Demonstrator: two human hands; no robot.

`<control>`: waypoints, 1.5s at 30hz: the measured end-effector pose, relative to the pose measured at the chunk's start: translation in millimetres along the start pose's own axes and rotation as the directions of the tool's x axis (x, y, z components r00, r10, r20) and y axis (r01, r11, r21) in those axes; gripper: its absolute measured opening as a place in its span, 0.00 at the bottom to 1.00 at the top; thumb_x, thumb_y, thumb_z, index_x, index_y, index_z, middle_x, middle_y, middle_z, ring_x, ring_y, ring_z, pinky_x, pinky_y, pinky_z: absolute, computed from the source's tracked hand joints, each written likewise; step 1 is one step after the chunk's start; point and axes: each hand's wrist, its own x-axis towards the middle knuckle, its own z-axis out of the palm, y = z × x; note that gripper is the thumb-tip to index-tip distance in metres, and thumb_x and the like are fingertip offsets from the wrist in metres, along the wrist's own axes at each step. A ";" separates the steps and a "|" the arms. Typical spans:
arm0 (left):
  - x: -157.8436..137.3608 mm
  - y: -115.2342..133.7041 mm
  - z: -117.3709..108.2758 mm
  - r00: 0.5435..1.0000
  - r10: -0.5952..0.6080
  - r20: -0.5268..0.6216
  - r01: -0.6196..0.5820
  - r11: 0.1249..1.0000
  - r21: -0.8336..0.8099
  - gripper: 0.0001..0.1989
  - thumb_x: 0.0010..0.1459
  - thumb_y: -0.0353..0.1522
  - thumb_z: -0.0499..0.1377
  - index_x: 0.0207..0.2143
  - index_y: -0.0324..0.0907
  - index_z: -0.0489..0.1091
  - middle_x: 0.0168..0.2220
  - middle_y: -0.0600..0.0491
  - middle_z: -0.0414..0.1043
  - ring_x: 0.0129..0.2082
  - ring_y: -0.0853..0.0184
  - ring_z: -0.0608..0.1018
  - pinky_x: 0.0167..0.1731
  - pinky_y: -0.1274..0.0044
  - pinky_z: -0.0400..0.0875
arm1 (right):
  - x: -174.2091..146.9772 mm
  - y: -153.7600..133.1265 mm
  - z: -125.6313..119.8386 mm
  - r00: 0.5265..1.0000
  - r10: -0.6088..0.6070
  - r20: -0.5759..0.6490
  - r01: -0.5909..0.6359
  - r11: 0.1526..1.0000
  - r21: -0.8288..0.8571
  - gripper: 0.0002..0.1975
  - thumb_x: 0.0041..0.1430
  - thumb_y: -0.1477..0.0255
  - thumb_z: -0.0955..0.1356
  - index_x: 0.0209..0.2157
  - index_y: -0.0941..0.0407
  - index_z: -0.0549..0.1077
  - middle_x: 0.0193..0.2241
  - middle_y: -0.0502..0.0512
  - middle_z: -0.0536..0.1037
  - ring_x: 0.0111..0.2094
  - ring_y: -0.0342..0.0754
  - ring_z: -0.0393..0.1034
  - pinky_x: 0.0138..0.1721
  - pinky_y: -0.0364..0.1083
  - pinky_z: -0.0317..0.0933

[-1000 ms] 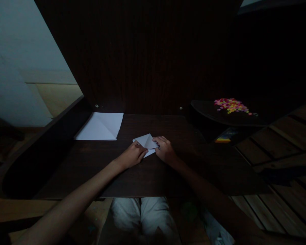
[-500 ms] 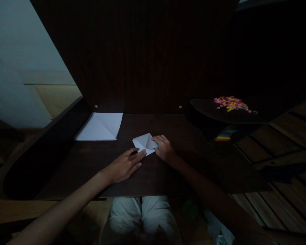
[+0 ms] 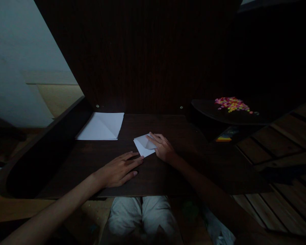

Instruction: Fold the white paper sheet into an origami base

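A small piece of folded white paper (image 3: 142, 143) lies on the dark wooden desk, with a raised crease running through its middle. On its right side rests my right hand (image 3: 163, 148), fingers stretched flat over the upper flap; the thumb is hidden. My left hand (image 3: 118, 170) lies palm down on the desk, open with its fingers spread. One of its fingertips touches the paper's lower corner. Left of both hands sits a stack of larger white paper sheets (image 3: 100, 126), the top one showing a diagonal crease.
A tall dark panel (image 3: 142, 58) rises behind the desk (image 3: 158, 180). On the left stands a raised side board (image 3: 48, 143). At the right, a curved shelf (image 3: 202, 107) carries a heap of small colourful pieces (image 3: 233, 104). The room is dim.
My left hand has slid slightly down and left, off most of the paper. My right-hand fingers have moved left and flattened across the flap.
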 end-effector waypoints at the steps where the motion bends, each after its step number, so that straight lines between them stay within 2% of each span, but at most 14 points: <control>1: -0.5 -1.1 -0.6 1.000 -0.009 -0.004 0.009 1.000 -0.027 0.25 0.68 0.37 0.48 0.65 0.42 0.53 0.62 0.44 0.61 0.63 0.55 0.63 0.60 0.62 0.61 | 0.2 -0.5 -0.6 1.000 0.000 0.023 0.001 1.000 -0.019 0.36 0.51 0.87 0.62 0.62 0.53 0.64 0.64 0.57 0.62 0.58 0.54 0.57 0.57 0.55 0.58; 3: -1.5 -4.6 -1.8 0.998 -0.031 -0.047 0.026 0.995 -0.093 0.28 0.66 0.36 0.50 0.66 0.41 0.49 0.61 0.42 0.63 0.60 0.56 0.66 0.58 0.64 0.64 | 0.5 -0.5 -0.7 0.998 -0.006 0.059 0.008 0.999 -0.047 0.36 0.51 0.87 0.62 0.62 0.53 0.64 0.64 0.57 0.62 0.58 0.55 0.57 0.57 0.56 0.58; 6: 0.1 -12.3 -6.2 0.967 -0.120 -0.226 0.084 0.983 -0.161 0.28 0.65 0.35 0.49 0.64 0.37 0.46 0.57 0.41 0.66 0.57 0.56 0.69 0.55 0.62 0.66 | 0.3 1.1 0.9 0.997 -0.026 0.079 0.031 0.998 -0.057 0.35 0.52 0.86 0.62 0.61 0.53 0.64 0.64 0.57 0.62 0.59 0.55 0.57 0.57 0.56 0.58; 9: 10.2 -19.6 -14.5 0.853 -0.305 -0.424 0.241 0.950 -0.197 0.21 0.66 0.34 0.46 0.59 0.37 0.54 0.51 0.42 0.70 0.51 0.57 0.73 0.52 0.62 0.68 | -0.3 2.5 1.5 0.995 -0.041 0.090 0.046 0.997 -0.053 0.34 0.54 0.86 0.61 0.61 0.52 0.65 0.63 0.57 0.62 0.59 0.56 0.57 0.56 0.57 0.58; 11: 21.4 -23.4 -19.0 0.800 -0.342 -0.493 0.291 0.940 -0.181 0.19 0.66 0.35 0.47 0.56 0.37 0.58 0.52 0.42 0.68 0.51 0.57 0.72 0.52 0.62 0.68 | -0.4 2.5 0.4 0.994 -0.043 0.104 0.049 0.997 -0.056 0.33 0.55 0.85 0.61 0.61 0.52 0.65 0.63 0.58 0.62 0.58 0.56 0.57 0.55 0.57 0.58; 12: 27.7 -25.2 -19.8 0.807 -0.329 -0.491 0.287 0.944 -0.162 0.19 0.66 0.36 0.47 0.56 0.37 0.58 0.53 0.41 0.67 0.53 0.57 0.71 0.54 0.62 0.67 | -0.3 2.2 -0.6 0.993 -0.042 0.111 0.049 0.997 -0.059 0.32 0.55 0.85 0.61 0.61 0.51 0.65 0.64 0.58 0.62 0.58 0.57 0.57 0.54 0.57 0.58; 16: 50.2 -35.4 -10.4 0.917 -0.178 -0.357 0.166 0.984 -0.065 0.23 0.67 0.38 0.48 0.60 0.35 0.56 0.61 0.39 0.60 0.63 0.55 0.61 0.61 0.61 0.59 | -0.4 -0.8 -5.1 0.989 -0.051 0.141 0.062 0.995 -0.074 0.29 0.56 0.82 0.63 0.60 0.54 0.67 0.63 0.59 0.63 0.57 0.58 0.58 0.53 0.58 0.58; 18: 57.2 -41.9 -1.4 0.945 -0.156 -0.286 0.159 0.987 -0.015 0.24 0.68 0.39 0.47 0.61 0.35 0.56 0.65 0.39 0.54 0.67 0.54 0.55 0.63 0.60 0.56 | -1.6 -2.3 -6.6 0.988 -0.070 0.141 0.081 0.993 -0.080 0.26 0.58 0.79 0.64 0.59 0.57 0.68 0.62 0.61 0.64 0.57 0.59 0.58 0.53 0.58 0.57; 21: 61.8 -49.5 10.0 0.969 -0.150 -0.194 0.159 0.987 0.034 0.26 0.69 0.41 0.45 0.63 0.34 0.55 0.67 0.38 0.50 0.68 0.55 0.51 0.64 0.59 0.52 | -4.8 -3.1 -8.1 0.989 -0.101 0.111 0.109 0.991 -0.073 0.25 0.59 0.75 0.64 0.59 0.60 0.68 0.63 0.63 0.63 0.59 0.60 0.56 0.53 0.59 0.56; 26: 61.2 -50.0 21.1 0.981 -0.148 -0.129 0.159 0.984 0.080 0.33 0.68 0.46 0.45 0.65 0.33 0.50 0.67 0.35 0.49 0.68 0.54 0.52 0.64 0.60 0.52 | -7.9 -1.4 -13.8 0.981 -0.127 0.147 0.130 0.991 -0.014 0.30 0.55 0.74 0.66 0.61 0.61 0.64 0.64 0.66 0.61 0.61 0.61 0.54 0.54 0.61 0.55; 29: 60.6 -46.9 25.7 0.980 -0.156 -0.124 0.169 0.981 0.094 0.35 0.67 0.48 0.45 0.66 0.31 0.48 0.67 0.34 0.47 0.68 0.53 0.50 0.64 0.60 0.51 | -6.7 -0.2 -15.7 0.982 -0.092 0.162 0.092 0.996 0.007 0.28 0.57 0.76 0.64 0.60 0.60 0.65 0.63 0.65 0.63 0.61 0.58 0.55 0.55 0.62 0.54; 34: 59.6 -44.4 28.4 0.981 -0.150 -0.124 0.164 0.980 0.112 0.36 0.67 0.49 0.44 0.67 0.33 0.47 0.68 0.35 0.45 0.68 0.51 0.48 0.64 0.58 0.49 | -5.4 2.5 -7.6 0.996 -0.040 0.077 0.042 0.999 -0.031 0.22 0.64 0.73 0.60 0.58 0.62 0.67 0.61 0.66 0.66 0.61 0.56 0.58 0.56 0.59 0.55; 39: 59.2 -42.2 28.8 0.983 -0.120 -0.138 0.135 0.985 0.109 0.37 0.66 0.50 0.46 0.68 0.38 0.45 0.68 0.39 0.47 0.68 0.52 0.49 0.63 0.57 0.49 | -5.0 4.6 -2.1 0.998 -0.024 0.050 0.028 0.997 -0.072 0.25 0.63 0.71 0.61 0.61 0.61 0.64 0.62 0.65 0.64 0.62 0.57 0.56 0.57 0.60 0.55; 45: 63.5 -39.7 26.2 0.988 -0.085 -0.125 0.099 0.990 0.103 0.37 0.65 0.49 0.47 0.66 0.32 0.47 0.67 0.34 0.48 0.68 0.51 0.50 0.64 0.57 0.47 | -2.9 2.6 -2.6 0.998 0.005 0.066 0.000 0.997 -0.076 0.27 0.59 0.73 0.62 0.60 0.65 0.65 0.62 0.64 0.64 0.63 0.58 0.54 0.59 0.58 0.53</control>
